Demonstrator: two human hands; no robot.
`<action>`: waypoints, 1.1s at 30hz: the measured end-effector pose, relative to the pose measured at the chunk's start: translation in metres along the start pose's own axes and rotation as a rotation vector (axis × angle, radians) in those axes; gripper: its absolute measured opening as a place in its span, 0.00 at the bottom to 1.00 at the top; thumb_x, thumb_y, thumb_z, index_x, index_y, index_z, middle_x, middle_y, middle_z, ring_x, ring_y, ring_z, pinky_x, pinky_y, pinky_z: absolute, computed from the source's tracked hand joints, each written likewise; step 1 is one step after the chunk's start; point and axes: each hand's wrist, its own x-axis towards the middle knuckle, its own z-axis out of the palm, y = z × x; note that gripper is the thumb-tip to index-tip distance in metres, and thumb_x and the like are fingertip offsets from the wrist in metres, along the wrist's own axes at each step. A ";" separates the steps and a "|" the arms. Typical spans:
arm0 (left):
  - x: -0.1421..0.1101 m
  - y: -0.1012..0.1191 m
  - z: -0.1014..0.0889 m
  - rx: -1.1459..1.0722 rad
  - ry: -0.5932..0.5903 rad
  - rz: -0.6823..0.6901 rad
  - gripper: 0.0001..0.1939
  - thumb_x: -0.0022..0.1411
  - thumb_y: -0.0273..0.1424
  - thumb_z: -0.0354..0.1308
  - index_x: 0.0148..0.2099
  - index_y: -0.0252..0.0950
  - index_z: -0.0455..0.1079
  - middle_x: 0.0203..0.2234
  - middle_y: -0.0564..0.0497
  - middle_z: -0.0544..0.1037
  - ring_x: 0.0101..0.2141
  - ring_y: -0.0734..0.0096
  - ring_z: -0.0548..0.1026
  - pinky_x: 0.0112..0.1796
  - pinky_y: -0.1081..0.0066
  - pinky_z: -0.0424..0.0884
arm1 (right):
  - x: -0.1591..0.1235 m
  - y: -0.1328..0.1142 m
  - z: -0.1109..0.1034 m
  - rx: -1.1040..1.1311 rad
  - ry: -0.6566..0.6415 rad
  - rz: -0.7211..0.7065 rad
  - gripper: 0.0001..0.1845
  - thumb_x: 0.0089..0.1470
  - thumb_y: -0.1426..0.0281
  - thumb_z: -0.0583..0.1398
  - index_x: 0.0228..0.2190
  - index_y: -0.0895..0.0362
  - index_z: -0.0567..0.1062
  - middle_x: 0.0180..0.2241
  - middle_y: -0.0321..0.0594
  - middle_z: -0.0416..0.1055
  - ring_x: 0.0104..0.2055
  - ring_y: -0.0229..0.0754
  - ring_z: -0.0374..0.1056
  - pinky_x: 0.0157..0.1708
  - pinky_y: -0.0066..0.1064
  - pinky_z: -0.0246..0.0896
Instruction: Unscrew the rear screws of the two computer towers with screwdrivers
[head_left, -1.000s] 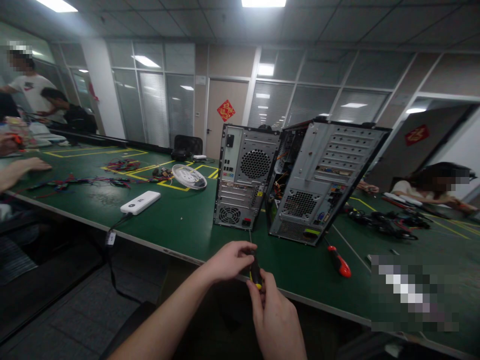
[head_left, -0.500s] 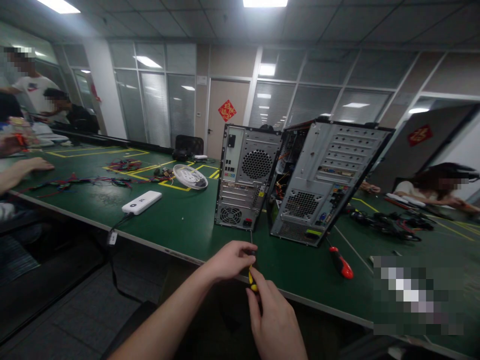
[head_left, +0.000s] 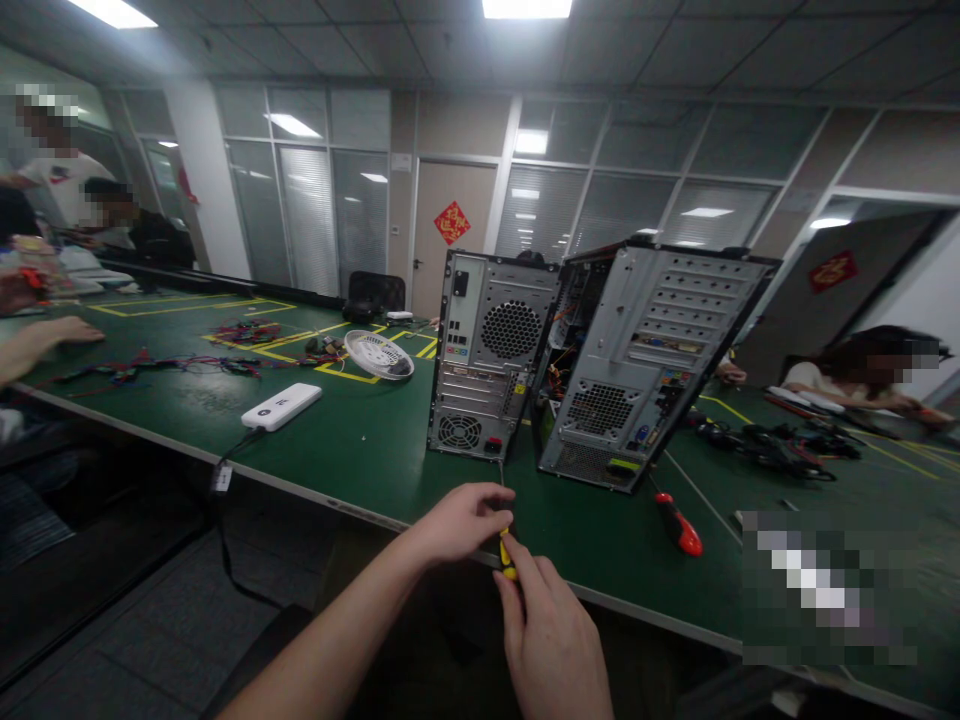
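Note:
A yellow and black screwdriver (head_left: 508, 562) points away from me, its thin shaft reaching the lower right edge of the narrower computer tower (head_left: 480, 400). My right hand (head_left: 551, 620) pinches the rear of its handle. Further forward, my left hand (head_left: 469, 522) is closed around the front of the screwdriver with thumb and fingers. Both hands are at the table's near edge. The tower stands upright, its back with fan grille and ports facing me. Whether the tip sits on a screw is too small to tell. To its right stands a wider tower (head_left: 637, 370), open on one side.
A red and black screwdriver (head_left: 679, 525) lies right of the towers on the green table (head_left: 360, 460). Left are a white power bank (head_left: 282, 407) with a cable, a white round cover (head_left: 379, 355) and wire bundles (head_left: 247, 330). Black cables (head_left: 780, 445) lie right. Other people sit around.
The screwdriver's handle has turned slightly in my right hand. My left hand stays around its front, and the towers stand as before. The view has shifted a little.

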 end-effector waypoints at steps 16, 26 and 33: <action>-0.002 0.003 0.000 -0.053 -0.016 -0.048 0.27 0.60 0.34 0.60 0.61 0.32 0.73 0.44 0.42 0.82 0.39 0.65 0.79 0.41 0.66 0.74 | 0.006 -0.003 -0.003 0.098 0.006 0.073 0.18 0.73 0.57 0.46 0.45 0.54 0.69 0.27 0.38 0.76 0.26 0.44 0.76 0.22 0.30 0.63; -0.001 0.003 0.000 -0.048 -0.003 -0.067 0.29 0.58 0.37 0.62 0.60 0.29 0.74 0.34 0.45 0.81 0.32 0.68 0.76 0.37 0.67 0.71 | 0.008 -0.002 -0.004 0.126 0.011 0.081 0.21 0.71 0.54 0.48 0.47 0.55 0.71 0.32 0.42 0.76 0.30 0.44 0.76 0.25 0.30 0.66; 0.000 0.003 0.000 -0.044 0.001 -0.062 0.29 0.59 0.36 0.62 0.60 0.28 0.73 0.37 0.42 0.82 0.34 0.66 0.77 0.38 0.66 0.72 | 0.002 -0.002 -0.002 0.053 -0.053 -0.020 0.19 0.72 0.66 0.49 0.58 0.55 0.69 0.39 0.45 0.76 0.38 0.46 0.77 0.36 0.34 0.72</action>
